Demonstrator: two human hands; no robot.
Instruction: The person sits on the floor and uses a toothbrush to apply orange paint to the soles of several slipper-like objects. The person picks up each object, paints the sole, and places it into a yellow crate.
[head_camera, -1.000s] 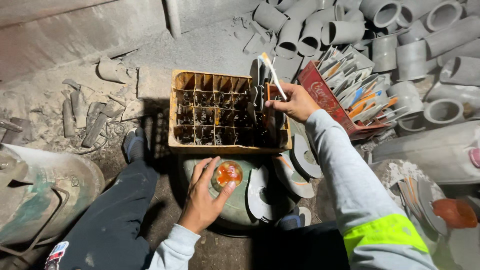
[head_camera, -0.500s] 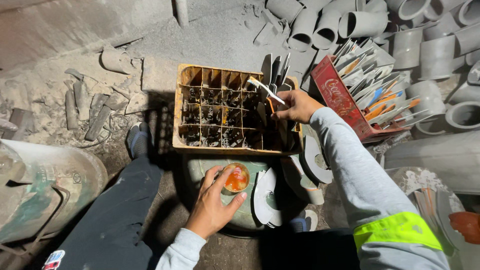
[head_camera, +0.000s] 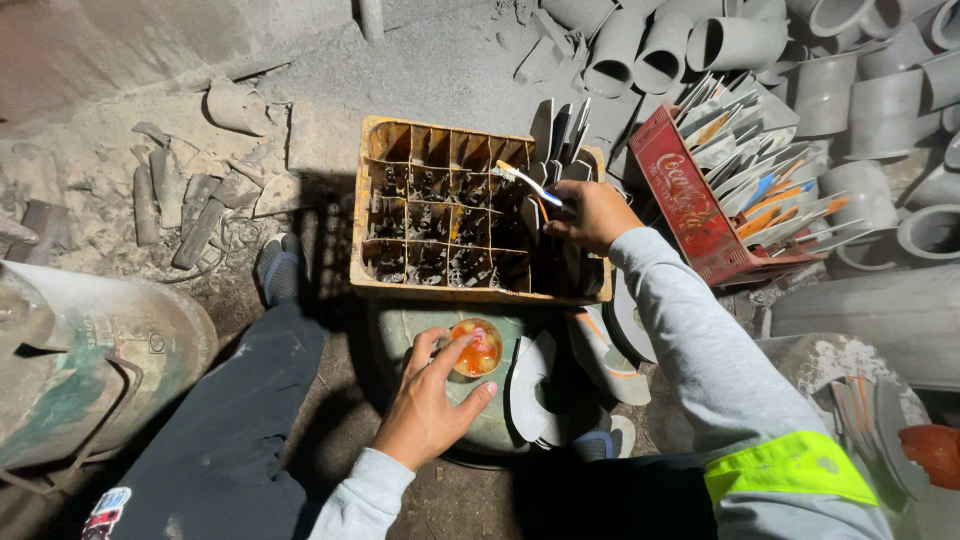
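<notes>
A weathered wooden crate (head_camera: 400, 285), its dividers rough and dust-caked, is sitting amid matt grey clay pipes (head_camera: 720, 45). A glossy amber glass cup (head_camera: 476, 348) is glinting under the left hand (head_camera: 425, 415); a red plastic crate (head_camera: 690, 205) is showing scuffed paint.

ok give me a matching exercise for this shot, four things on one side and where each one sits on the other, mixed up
Things:
1. left hand
2. right hand
3. red crate
4. grey pipe sections

Places:
A. stacked at the top right
B. over the wooden divided crate, gripping a white-handled tool
C. right of the wooden crate, filled with flat templates
D. on a small orange glass bowl below the wooden crate

Pairs: 1-D, 2-B, 3-C, 4-A
</notes>
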